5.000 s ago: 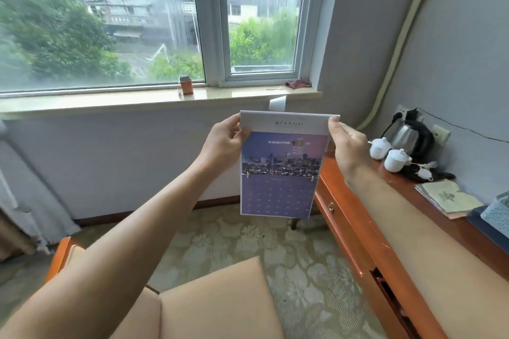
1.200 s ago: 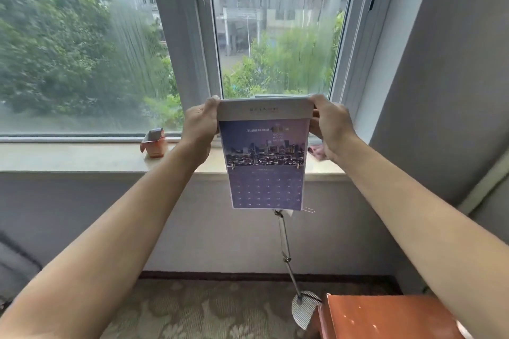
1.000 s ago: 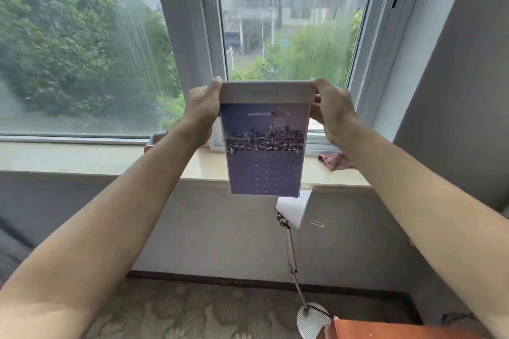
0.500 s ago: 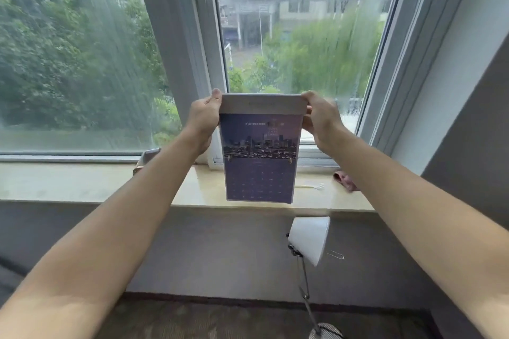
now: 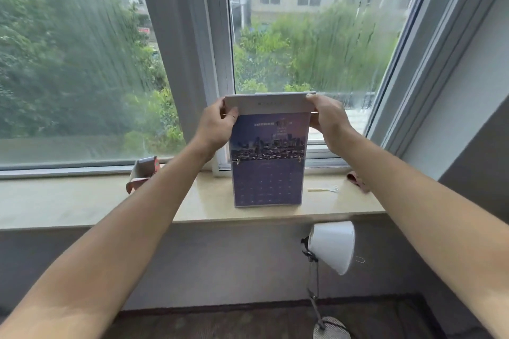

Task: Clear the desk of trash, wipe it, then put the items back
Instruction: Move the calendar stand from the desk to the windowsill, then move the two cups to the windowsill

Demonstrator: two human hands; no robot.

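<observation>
Two hands: your left hand (image 5: 217, 125) and right hand (image 5: 327, 118) pinch the upright purple cardboard desk calendar's (image 5: 268, 157) top corners | long axis vertical | base meets the beige stone windowsill (image 5: 82, 201)

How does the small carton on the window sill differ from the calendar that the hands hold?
The calendar stands upright, its lower edge at the window sill; the small carton lies tipped over. The left hand and right hand grip the calendar's top corners; nothing touches the carton. The calendar is blue-purple and flat; the carton is reddish and boxy. Both are at the sill.
</observation>
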